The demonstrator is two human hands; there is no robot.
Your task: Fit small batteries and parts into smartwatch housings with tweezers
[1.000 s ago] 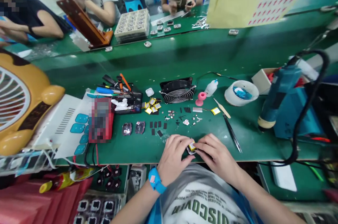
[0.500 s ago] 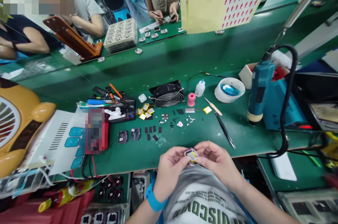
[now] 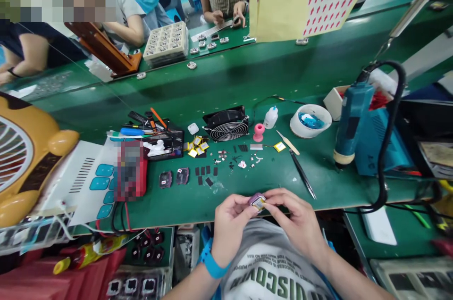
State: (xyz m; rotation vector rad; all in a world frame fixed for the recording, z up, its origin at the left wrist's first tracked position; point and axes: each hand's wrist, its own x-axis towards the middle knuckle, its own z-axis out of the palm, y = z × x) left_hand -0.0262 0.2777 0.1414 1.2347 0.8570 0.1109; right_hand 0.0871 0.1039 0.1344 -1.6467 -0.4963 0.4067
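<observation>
At the table's front edge, close to my body, I hold a small purple-rimmed watch case [image 3: 257, 200] with a silvery, yellow-edged battery showing in it. My left hand [image 3: 233, 217] pinches its left side between thumb and fingers. On the other side, the thumb and fingertips of my right hand [image 3: 292, 212] are closed on its right edge. Two similar dark watch cases, one [image 3: 165, 179] and another [image 3: 182, 176], lie on the table to the left. Black tweezers [image 3: 303, 175] rest beyond my right hand. Small black pads [image 3: 207, 170] lie between the cases and my hands.
Beyond are a black fan [image 3: 227, 124], a pink holder [image 3: 258, 132], a white bottle [image 3: 271, 117] and a white bowl [image 3: 310, 121]. A blue electric screwdriver [image 3: 348, 123] hangs at right. A red meter [image 3: 141, 168] stands left. A co-worker's hands [image 3: 231, 16] work across the bench.
The watch case has tilted in my fingers, so more of its purple side shows. My right thumb has shifted slightly at its edge. The whole view has moved a little.
</observation>
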